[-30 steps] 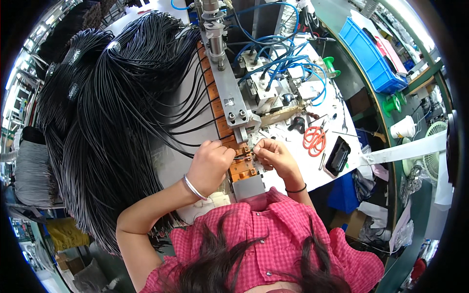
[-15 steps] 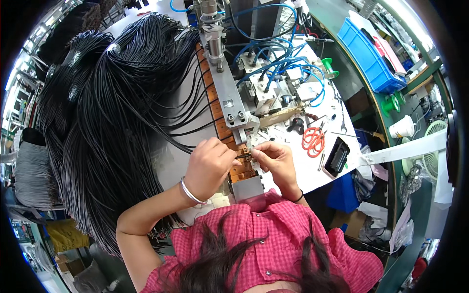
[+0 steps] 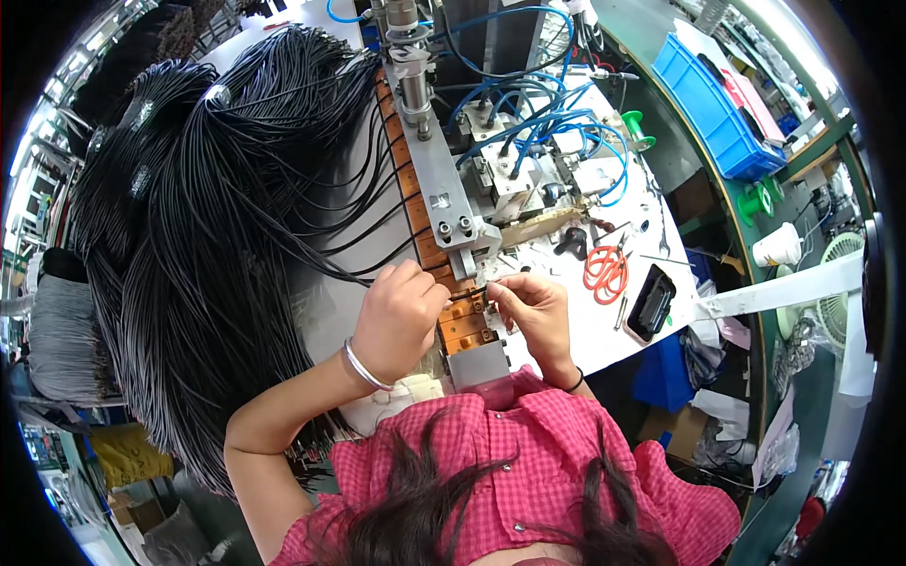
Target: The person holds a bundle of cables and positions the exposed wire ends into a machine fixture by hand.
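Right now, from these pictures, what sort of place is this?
Probably a factory workshop, judging by the large mass of black cables, the metal machine with blue tubes, and the blue crate.

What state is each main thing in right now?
Left hand: closed on black cable
Right hand: pinching same cable near its end
Orange strip: several cables crossing it
Cable bundles: tied, heaped
Red cord: coiled
Blue bin: loaded

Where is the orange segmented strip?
Head view, centre: the orange segmented strip passes between left hand and right hand, continuing upward left of the grey metal bar.
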Tool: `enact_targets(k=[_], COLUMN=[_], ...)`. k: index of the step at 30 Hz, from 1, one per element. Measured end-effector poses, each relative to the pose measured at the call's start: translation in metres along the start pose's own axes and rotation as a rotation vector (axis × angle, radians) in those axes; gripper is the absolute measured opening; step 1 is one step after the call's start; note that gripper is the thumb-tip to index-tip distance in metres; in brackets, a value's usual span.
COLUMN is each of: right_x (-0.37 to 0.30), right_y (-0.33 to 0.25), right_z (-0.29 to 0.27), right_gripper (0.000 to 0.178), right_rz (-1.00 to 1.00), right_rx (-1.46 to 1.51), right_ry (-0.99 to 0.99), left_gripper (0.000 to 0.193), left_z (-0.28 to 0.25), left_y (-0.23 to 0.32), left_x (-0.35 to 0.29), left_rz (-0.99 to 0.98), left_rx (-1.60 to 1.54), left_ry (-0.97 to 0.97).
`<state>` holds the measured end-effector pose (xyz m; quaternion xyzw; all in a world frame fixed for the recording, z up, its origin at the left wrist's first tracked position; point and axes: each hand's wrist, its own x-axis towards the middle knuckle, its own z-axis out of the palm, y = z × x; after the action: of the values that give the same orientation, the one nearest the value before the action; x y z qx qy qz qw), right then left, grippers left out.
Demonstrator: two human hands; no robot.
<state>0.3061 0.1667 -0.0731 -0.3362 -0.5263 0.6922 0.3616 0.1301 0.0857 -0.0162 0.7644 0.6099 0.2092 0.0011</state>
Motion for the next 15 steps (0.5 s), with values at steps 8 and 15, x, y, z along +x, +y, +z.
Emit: enact_targets(k=[8, 15], right_x=[0.006, 0.006], right_y=[-0.009, -0.001], right_z=[-0.009, -0.016], right_gripper=[0.004, 0.008], right_rz=[0.222, 0.124], right_rx=[0.263, 0.047], right_ry=[-0.231, -0.190], left_gripper=[0.008, 0.009], left_z=[-0.002, 0.000], left_y=[0.001, 0.004], left_x=[0.000, 0.001], left_rz=[-0.021, 0.030], left_rx=[-0.031, -0.056], left_ry=[-0.040, -0.053])
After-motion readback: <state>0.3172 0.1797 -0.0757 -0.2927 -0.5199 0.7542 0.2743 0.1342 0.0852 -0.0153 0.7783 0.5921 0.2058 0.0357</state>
